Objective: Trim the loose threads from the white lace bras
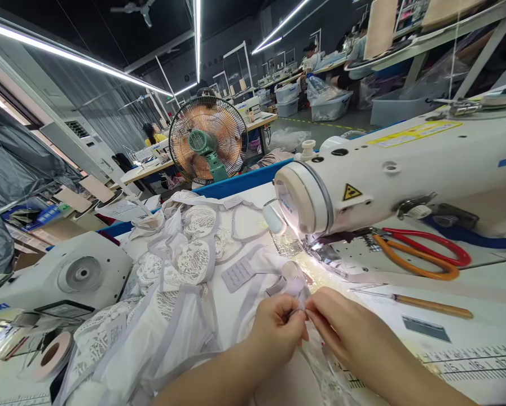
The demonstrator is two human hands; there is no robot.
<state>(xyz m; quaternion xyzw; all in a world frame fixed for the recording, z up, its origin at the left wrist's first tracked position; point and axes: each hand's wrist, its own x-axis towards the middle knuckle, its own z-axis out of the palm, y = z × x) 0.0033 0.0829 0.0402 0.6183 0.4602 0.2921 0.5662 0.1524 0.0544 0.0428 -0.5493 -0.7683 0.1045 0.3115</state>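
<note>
My left hand (pixel 276 330) is closed in a pinch on the pale lilac strap (pixel 294 276) of a bra, just in front of the sewing machine's needle area. My right hand (pixel 348 324) pinches the same bra at the strap, its fingertips touching those of my left. The exact spot between the fingers is hidden. Lace fabric (pixel 320 361) hangs below my hands. Left of them lies a hook-and-eye band (pixel 238 275). A heap of white lace bras (pixel 193 262) with lilac edging covers the table on the left.
The sewing machine head (pixel 388 175) stands at the right, its lamp lit. Orange-and-red-handled scissors (pixel 422 254) and a wooden-handled awl (pixel 432 306) lie beneath it. A second machine (pixel 79 270) and a tape roll (pixel 53 356) are at left. Behind the table stands a fan (pixel 208 141).
</note>
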